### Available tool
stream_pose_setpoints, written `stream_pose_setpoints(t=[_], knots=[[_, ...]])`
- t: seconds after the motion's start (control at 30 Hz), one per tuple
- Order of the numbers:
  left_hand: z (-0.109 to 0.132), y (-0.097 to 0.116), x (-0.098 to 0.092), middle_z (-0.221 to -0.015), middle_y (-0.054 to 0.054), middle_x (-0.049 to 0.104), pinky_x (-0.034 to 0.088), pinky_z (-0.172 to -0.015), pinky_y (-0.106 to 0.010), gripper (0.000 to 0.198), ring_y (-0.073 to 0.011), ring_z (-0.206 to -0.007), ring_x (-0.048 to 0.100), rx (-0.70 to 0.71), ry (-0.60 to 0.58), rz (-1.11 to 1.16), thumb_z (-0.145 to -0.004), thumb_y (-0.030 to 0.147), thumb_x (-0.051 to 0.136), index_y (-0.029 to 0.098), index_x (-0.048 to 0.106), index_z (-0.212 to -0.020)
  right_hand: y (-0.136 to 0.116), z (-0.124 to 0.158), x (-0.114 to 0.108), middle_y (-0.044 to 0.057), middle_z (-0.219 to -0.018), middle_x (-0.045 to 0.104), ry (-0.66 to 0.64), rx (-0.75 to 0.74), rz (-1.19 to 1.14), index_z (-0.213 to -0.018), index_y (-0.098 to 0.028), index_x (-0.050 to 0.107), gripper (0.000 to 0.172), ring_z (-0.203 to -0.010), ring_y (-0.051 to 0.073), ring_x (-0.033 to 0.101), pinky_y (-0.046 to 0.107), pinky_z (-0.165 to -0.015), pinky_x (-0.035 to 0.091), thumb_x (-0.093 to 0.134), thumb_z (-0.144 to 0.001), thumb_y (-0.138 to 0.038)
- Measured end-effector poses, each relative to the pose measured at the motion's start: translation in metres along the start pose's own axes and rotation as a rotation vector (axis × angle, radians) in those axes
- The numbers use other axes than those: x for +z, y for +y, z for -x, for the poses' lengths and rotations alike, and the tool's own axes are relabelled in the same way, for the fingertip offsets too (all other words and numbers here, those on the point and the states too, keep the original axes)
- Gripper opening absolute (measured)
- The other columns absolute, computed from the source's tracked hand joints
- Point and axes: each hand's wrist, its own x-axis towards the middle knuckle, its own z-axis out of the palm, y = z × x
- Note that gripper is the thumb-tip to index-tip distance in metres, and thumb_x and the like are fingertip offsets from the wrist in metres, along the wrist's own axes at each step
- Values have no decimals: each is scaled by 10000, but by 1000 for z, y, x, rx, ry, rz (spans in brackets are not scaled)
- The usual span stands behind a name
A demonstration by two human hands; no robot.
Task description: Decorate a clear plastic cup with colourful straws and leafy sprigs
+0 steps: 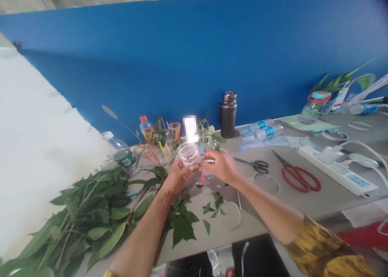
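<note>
1. Head view: we hold the clear plastic cup (pixel 188 154) just above the surface (pixel 318 200), our left hand (pixel 177 177) gripping its side.
2. Our right hand (pixel 220 166) pinches a thin white stick (pixel 209 161) beside the cup.
3. We judge stick and cup are being brought together; the flimsy cup wants a light, steady grip.
4. Leafy branches (pixel 91 212) lie to the left, black scissors (pixel 256 164) to the right.

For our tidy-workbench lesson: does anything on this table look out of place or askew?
Two water bottles lie on their sides beside the upright flask; loose leaves litter the table; red scissors lie open.
</note>
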Motion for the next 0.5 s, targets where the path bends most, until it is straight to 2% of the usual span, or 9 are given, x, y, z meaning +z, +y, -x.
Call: stream_pose_setpoints(t=[0.1, 0.3, 0.4, 0.5], knots=[[-2, -3, -2, -1191, -95, 749, 539, -927, -370, 522, -258, -1098, 696, 15, 31, 31, -683, 215, 892, 204, 712, -1173, 0, 3, 3, 1, -860, 789, 15, -47, 30, -895, -268, 754, 149, -753, 188, 666, 269, -683, 385, 684, -854, -394], [0, -3, 1, -1182, -120, 752, 544, -956, -429, 533, -307, -1136, 697, 13, -43, 23, -704, 247, 885, 192, 690, -1197, 3, 7, 13, 8, -790, 773, 45, -141, 168, -847, -254, 734, 164, -725, 175, 656, 266, -644, 334, 605, -901, -341], [-1, -4, 2, -1122, -101, 767, 546, -940, -403, 527, -290, -1074, 718, 20, -13, -26, -682, 206, 898, 189, 693, -1166, 3, 8, 14, 4, -804, 774, 29, -157, 194, -856, -258, 737, 152, -730, 171, 652, 269, -642, 318, 611, -898, -330], [-3, -5, 2, -1118, -74, 765, 527, -987, -378, 527, -259, -1089, 709, 53, 49, -48, -668, 163, 899, 196, 690, -1151, 2, 9, 13, 3, -825, 774, 11, -190, 197, -910, -263, 747, 157, -745, 170, 652, 271, -646, 315, 623, -914, -361]])
